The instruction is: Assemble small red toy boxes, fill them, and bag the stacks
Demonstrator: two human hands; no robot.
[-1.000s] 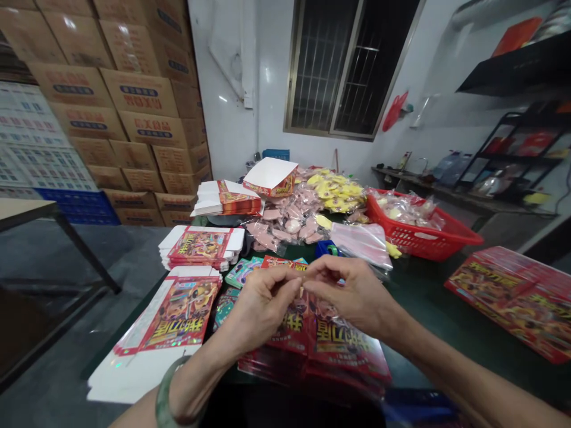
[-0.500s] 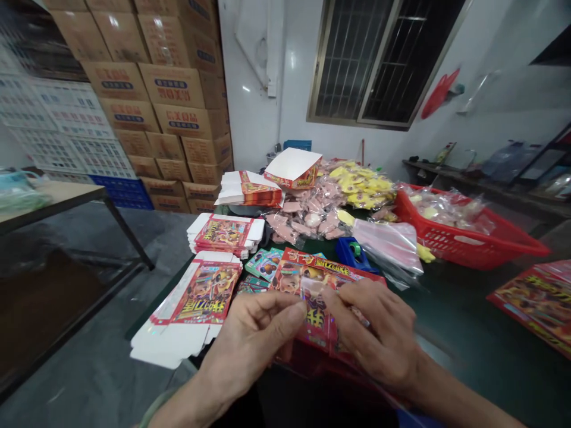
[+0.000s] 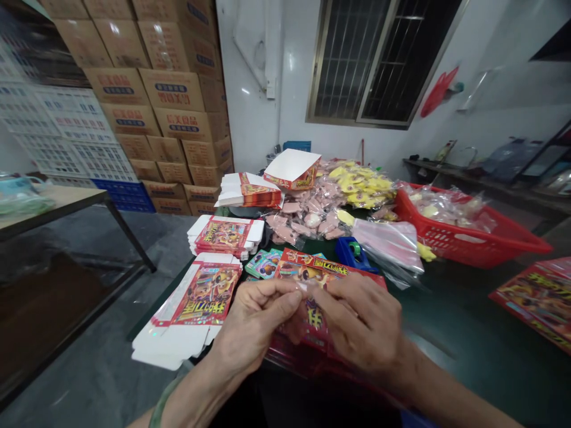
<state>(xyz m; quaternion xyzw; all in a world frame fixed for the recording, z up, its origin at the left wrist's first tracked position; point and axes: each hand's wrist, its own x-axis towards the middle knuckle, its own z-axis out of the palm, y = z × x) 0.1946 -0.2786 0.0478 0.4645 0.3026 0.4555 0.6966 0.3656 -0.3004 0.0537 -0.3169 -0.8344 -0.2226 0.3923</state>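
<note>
My left hand (image 3: 256, 324) and my right hand (image 3: 361, 324) meet fingertip to fingertip over a stack of red printed packets (image 3: 312, 270) at the near edge of the dark green table (image 3: 464, 345). Both pinch a small clear piece, likely film or tape, between thumbs and forefingers. Left of my hands lies a stack of flat, unfolded red and white cartons (image 3: 196, 303). A blue tape dispenser (image 3: 354, 252) stands just beyond my right hand.
More flat carton stacks (image 3: 225, 235) and an open white box (image 3: 292, 168) lie farther back. Bags of pink and yellow items (image 3: 330, 199) are heaped mid-table. A red basket (image 3: 468, 238) sits at right. Brown cardboard boxes (image 3: 147, 101) are stacked against the left wall.
The view shifted left and down, then steadied. My hands dropped closer to the red packets, spread briefly with a clear film between them, and have pinched together again.
</note>
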